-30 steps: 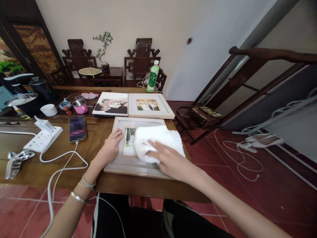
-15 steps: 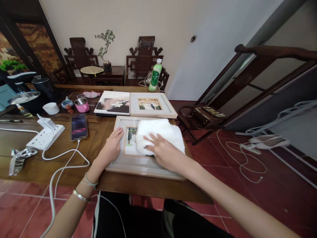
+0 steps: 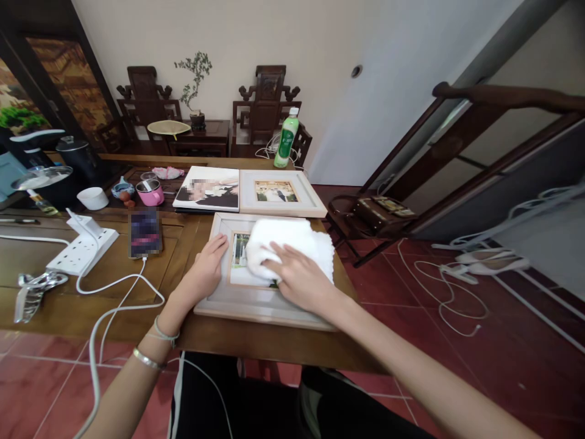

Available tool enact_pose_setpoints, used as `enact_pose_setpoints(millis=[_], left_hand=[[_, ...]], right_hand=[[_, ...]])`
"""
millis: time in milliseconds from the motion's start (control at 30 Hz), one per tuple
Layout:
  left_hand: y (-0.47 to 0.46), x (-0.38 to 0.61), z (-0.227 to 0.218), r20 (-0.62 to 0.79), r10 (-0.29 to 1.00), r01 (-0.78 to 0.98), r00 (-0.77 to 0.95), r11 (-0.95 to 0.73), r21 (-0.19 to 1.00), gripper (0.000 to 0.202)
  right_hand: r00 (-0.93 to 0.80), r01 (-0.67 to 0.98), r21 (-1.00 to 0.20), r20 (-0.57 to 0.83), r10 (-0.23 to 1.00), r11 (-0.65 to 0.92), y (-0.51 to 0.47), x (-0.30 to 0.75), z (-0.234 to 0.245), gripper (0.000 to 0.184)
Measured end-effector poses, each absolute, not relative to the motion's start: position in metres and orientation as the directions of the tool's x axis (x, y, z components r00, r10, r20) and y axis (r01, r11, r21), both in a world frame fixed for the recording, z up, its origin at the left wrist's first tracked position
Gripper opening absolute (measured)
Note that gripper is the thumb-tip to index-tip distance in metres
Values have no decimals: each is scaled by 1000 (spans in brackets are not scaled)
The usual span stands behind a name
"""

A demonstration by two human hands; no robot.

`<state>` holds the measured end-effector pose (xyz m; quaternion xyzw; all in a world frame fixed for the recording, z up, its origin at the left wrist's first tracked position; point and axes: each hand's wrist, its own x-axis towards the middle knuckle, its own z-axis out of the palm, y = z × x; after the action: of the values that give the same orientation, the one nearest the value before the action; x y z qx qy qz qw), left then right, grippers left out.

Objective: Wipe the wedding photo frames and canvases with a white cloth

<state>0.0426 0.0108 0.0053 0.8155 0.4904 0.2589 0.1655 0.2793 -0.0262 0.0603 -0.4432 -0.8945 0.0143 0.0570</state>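
from here, the left hand (image 3: 209, 266) lies flat on the left side of a pale rectangular picture frame (image 3: 256, 299) on the desk (image 3: 274, 349); the right hand (image 3: 304, 281) holds a fluffy, scallop-edged white cloth (image 3: 287, 235) bunched against it. this looks to me like wiping; the next pass likely calls for light, even pressure. beyond lies a similar frame (image 3: 278, 194), then a green bottle (image 3: 286, 140).

Left grip (image 3: 209, 268), right grip (image 3: 299, 280) palm-down

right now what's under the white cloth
The white cloth lies on the nearer picture frame, covering part of its photo. The photo's left side shows; what the cloth and right hand cover is hidden.
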Motion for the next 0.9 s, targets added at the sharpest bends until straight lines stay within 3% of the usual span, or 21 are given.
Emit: enact_pose_setpoints(millis=[133,267,500,700,800,900], left_hand=[[10,43,6,261,888,703,379,-460,543,59],[10,43,5,275,886,709,373,-463,532,59],[9,44,4,277,886,725,371,-463,510,57],[8,45,4,276,892,722,358,-452,524,56],[9,44,2,292,885,714,363,-465,523,56],[11,42,2,291,877,719,382,-480,502,57]], right_hand=[[-575,815,27,147,805,578,16,279,53,54],[-627,778,24,96,773,628,17,277,57,52],[-725,681,-191,-44,687,707,-54,276,86,57],[-743,656,-360,-148,653,664,-81,278,99,64],[-702,694,-324,-109,703,643,-61,279,86,64],[-656,738,-201,5,755,644,-26,278,70,61]])
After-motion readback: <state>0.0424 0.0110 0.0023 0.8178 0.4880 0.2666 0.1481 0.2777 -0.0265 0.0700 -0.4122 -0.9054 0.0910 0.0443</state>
